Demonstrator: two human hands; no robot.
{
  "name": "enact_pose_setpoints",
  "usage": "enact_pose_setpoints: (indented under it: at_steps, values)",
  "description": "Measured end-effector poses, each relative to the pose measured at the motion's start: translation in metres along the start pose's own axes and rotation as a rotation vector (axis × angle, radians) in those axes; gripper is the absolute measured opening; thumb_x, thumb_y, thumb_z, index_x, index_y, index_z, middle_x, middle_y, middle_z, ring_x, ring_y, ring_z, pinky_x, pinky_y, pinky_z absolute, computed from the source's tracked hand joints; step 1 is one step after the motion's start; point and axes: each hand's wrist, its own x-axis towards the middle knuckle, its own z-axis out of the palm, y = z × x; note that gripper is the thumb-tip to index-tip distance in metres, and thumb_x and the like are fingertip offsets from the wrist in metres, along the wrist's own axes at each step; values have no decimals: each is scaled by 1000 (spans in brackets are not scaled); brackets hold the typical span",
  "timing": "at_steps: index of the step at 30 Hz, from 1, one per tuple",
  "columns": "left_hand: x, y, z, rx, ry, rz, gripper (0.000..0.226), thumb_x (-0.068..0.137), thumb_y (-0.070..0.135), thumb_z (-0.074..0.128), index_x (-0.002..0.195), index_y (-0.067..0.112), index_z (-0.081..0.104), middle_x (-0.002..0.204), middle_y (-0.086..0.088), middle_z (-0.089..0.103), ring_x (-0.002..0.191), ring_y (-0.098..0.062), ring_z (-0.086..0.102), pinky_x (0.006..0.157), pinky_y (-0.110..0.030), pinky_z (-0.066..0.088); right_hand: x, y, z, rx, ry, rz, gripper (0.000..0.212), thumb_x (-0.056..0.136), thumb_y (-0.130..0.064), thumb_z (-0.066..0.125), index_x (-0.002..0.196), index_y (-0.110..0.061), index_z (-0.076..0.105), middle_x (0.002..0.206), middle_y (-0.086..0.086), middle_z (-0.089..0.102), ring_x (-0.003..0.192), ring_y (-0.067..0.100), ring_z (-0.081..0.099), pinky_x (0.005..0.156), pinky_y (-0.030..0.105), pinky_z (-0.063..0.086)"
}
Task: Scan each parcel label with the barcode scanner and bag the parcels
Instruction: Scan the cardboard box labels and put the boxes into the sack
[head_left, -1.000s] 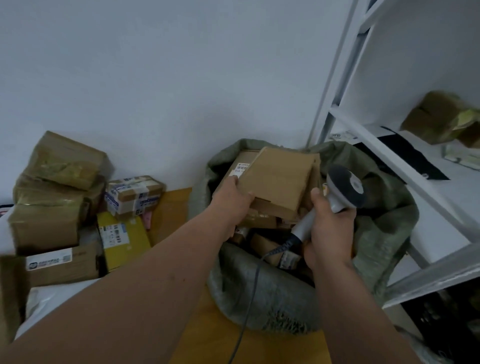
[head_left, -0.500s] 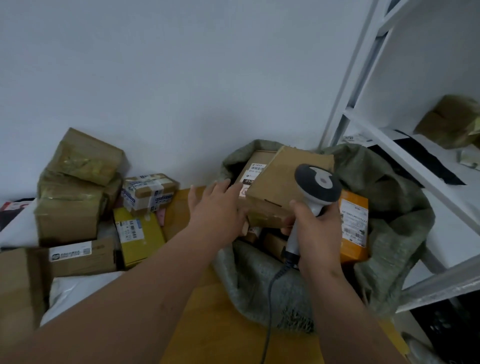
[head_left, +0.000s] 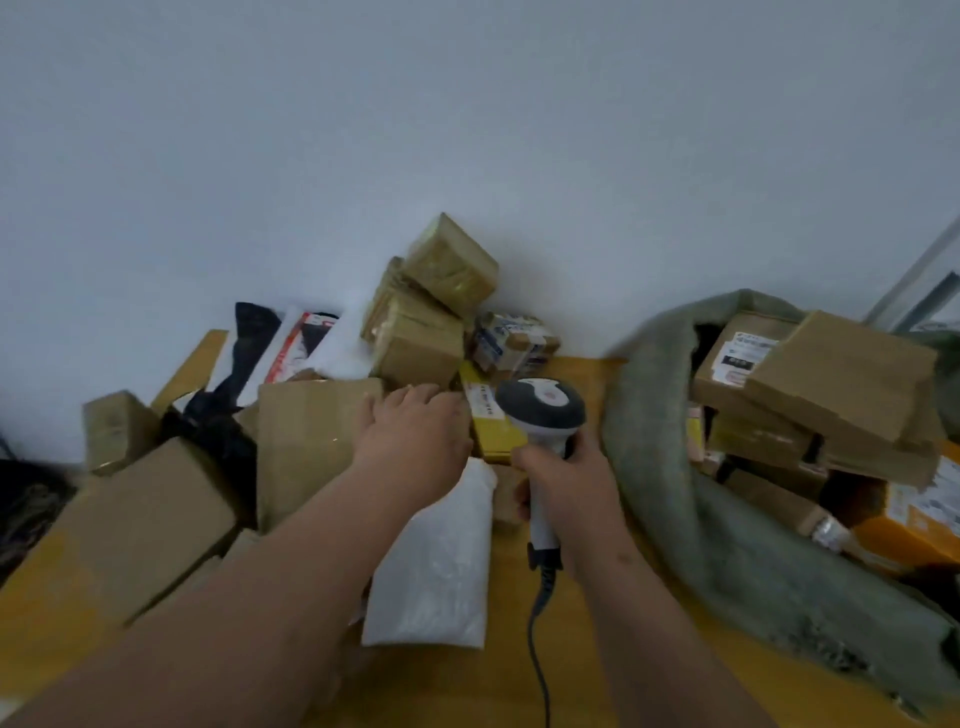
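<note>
Reaching over the table (head_left: 587, 623), the left hand (head_left: 415, 431) hovers with fingers spread above the yellow box (head_left: 485, 421), holding nothing; the right hand (head_left: 561, 483) is clamped on the scanner (head_left: 540, 410). The box's long axis runs away toward the wall, label up. A careless grab could topple the stacked boxes (head_left: 426, 317) just behind. The sack (head_left: 727, 545) lies right, full.

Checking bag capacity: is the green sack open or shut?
Open. The green sack has its mouth rolled back, with several cardboard parcels piled inside.
</note>
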Motion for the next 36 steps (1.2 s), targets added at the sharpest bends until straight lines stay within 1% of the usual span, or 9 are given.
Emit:
enact_pose_setpoints:
  at_steps: [5,13,17,21,24,27,30,33,36]
  values:
    - [-36,-89,-7,20,-27,-123,45,96,46,46,140,34,42,150,5,37,142,-24,28,117,-57,5,-26,16,82,-72,-115,44,24,87,-5,65,100,-25,58,82,10,65,54,15,61,53,30,54]
    - [-89,-168,4,39,-26,-198,56,91,59,44,142,36,38,148,7,37,139,-21,31,118,-52,13,-53,42,148,-233,-149,132,10,88,-17,65,93,-16,58,76,20,65,62,27,60,64,41,57]
    - [-108,-177,18,136,-141,-224,79,85,77,37,149,34,26,153,1,34,141,-24,31,116,-51,16,-60,50,156,-241,-160,189,9,90,-17,64,94,-16,56,73,13,62,58,21,58,46,24,50]
    - [-117,-177,28,143,-241,-316,91,80,85,31,150,27,23,139,-1,51,125,-24,49,104,-47,33,-59,60,155,-331,-179,243,23,89,-27,64,108,-16,56,89,14,70,71,26,69,57,31,58]
    - [-123,-173,29,79,-271,-364,88,83,82,29,147,23,25,117,3,63,108,-20,59,91,-42,40,-61,68,154,-345,-206,275,31,93,-33,63,118,-21,51,97,5,64,81,19,63,63,28,51]
    - [-126,-165,27,61,-227,-349,88,85,79,33,148,19,24,99,5,62,95,-18,62,73,-35,43,-66,71,155,-276,-208,291,32,93,-35,64,119,-24,49,98,3,61,86,18,60,72,31,50]
    - [-124,-155,20,73,-120,-304,85,86,77,37,148,20,24,111,2,62,92,-19,63,66,-33,48,-65,66,153,-212,-160,251,36,91,-35,65,123,-24,50,102,4,62,89,21,60,75,35,51]
    - [-119,-145,2,31,-30,-254,80,90,72,35,150,22,20,122,2,58,98,-20,61,69,-33,45,-60,57,144,-51,-81,221,40,86,-31,71,121,-23,53,103,8,65,92,29,66,83,48,59]
    - [-115,-136,-16,-50,47,-200,61,96,62,35,143,24,34,124,2,57,104,-20,59,79,-34,46,-56,45,133,69,-26,152,39,85,-25,74,119,-24,55,104,7,67,94,31,68,77,48,61]
